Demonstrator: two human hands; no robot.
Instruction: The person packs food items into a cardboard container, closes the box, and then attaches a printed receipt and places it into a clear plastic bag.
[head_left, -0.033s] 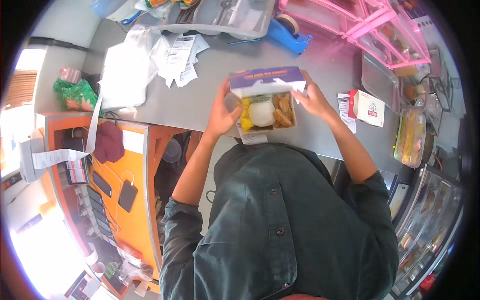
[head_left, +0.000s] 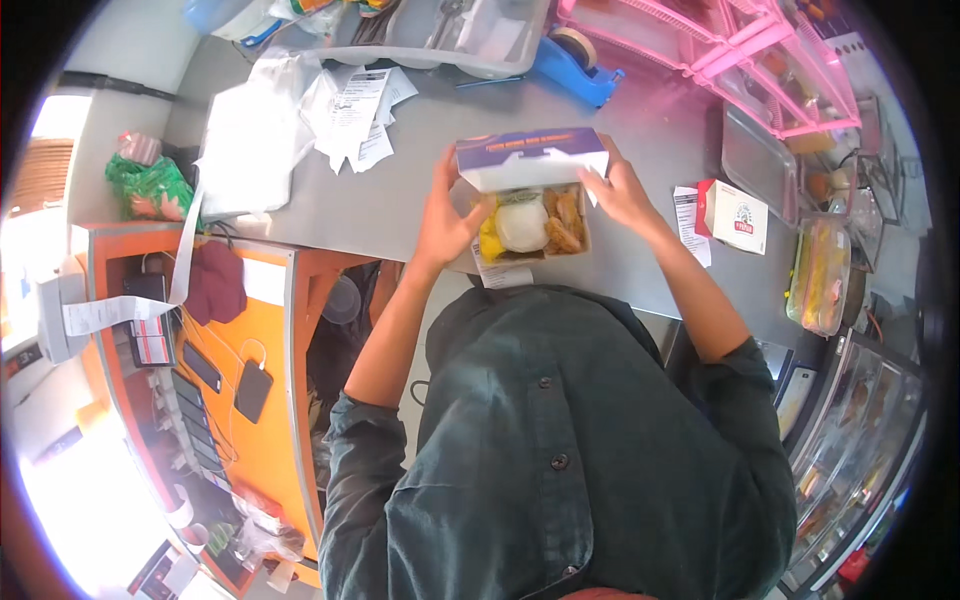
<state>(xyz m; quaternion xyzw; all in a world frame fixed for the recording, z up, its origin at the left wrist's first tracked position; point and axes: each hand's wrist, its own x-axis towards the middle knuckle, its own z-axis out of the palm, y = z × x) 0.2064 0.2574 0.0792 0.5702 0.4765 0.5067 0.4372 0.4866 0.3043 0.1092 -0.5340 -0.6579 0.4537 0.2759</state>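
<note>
A cardboard meal box (head_left: pixel 530 258) sits open at the near edge of the metal counter. Inside are a white mound of rice (head_left: pixel 522 226), yellow pieces (head_left: pixel 490 243) on the left and browned fried pieces (head_left: pixel 567 222) on the right. Its purple and white lid (head_left: pixel 530 150) stands partly raised at the far side. My left hand (head_left: pixel 445 225) grips the box and lid at the left, thumb toward the yellow food. At the right, my right hand (head_left: pixel 622 195) holds the lid's corner, thumb on its white flap. A paper slip (head_left: pixel 505 277) pokes out below the box.
Printed slips (head_left: pixel 358 115) and a white stack (head_left: pixel 245 155) lie at the left. Farther back are a clear cutlery tray (head_left: pixel 480 50), a blue tape dispenser (head_left: pixel 580 72) and a pink rack (head_left: pixel 740 65). A small red and white box (head_left: pixel 735 215) stands to the right.
The lid has tipped slightly toward me, showing more of its white flap. Both hands have shifted only a little with it.
</note>
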